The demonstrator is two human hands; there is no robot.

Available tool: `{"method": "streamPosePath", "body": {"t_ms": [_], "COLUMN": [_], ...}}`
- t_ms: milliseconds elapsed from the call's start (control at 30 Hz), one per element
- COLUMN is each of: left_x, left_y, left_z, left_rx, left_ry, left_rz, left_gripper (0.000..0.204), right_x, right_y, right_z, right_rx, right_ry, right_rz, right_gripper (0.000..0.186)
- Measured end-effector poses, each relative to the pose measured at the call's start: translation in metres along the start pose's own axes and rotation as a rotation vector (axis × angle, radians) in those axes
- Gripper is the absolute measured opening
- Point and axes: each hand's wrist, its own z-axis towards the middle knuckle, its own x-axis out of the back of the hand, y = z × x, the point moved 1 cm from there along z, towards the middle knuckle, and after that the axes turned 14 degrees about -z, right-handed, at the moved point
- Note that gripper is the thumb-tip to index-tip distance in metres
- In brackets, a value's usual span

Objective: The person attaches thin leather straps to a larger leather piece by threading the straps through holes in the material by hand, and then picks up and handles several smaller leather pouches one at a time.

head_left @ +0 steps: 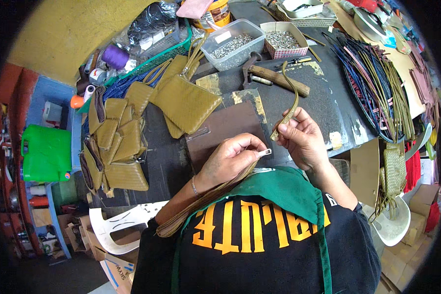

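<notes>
In my left hand (232,159), thumb and fingers pinch a small silvery metal loop (264,153) that sticks out past the fingertips. A long olive-brown leather-like piece (206,201) runs from under this hand down along my left forearm; it looks like a pouch seen edge-on, though I cannot be sure. My right hand (301,137) grips the lower end of a narrow olive strap (294,95), whose free end curves up toward the hammer (279,81). The two hands are a short way apart over the table's near edge. A brown flat board (225,132) lies just beyond my left hand.
Olive woven-pattern pouches (193,100) and a pile of smaller ones (117,137) lie left. Behind stand a clear tub (232,44) and a checked box (285,41) of small metal parts. Many coloured straps (372,83) are heaped right. A white chair (115,228) flanks me.
</notes>
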Motion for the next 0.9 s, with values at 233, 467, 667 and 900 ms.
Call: {"method": "streamPosePath", "body": {"t_ms": [233,467,667,900], "left_x": [0.003,0.0,-0.004,-0.004], "left_y": [-0.006,-0.009,-0.005,-0.01], "left_z": [-0.004,-0.009,-0.01,-0.008], "left_rx": [-0.194,-0.267,-0.281,-0.374], "left_ry": [0.043,0.171,0.169,0.235], "left_rz": [0.08,0.1,0.14,0.168], "left_gripper": [0.008,0.006,0.007,0.005], "right_x": [-0.009,-0.017,-0.018,-0.024], "right_y": [-0.002,-0.004,-0.001,0.001], "right_z": [-0.008,-0.008,-0.005,-0.006], "right_rx": [0.017,0.112,0.141,0.189], "right_ry": [0.015,-0.015,-0.062,-0.029], "right_rz": [0.018,0.014,-0.058,-0.086], "right_gripper": [0.021,0.022,0.025,0.025]}}
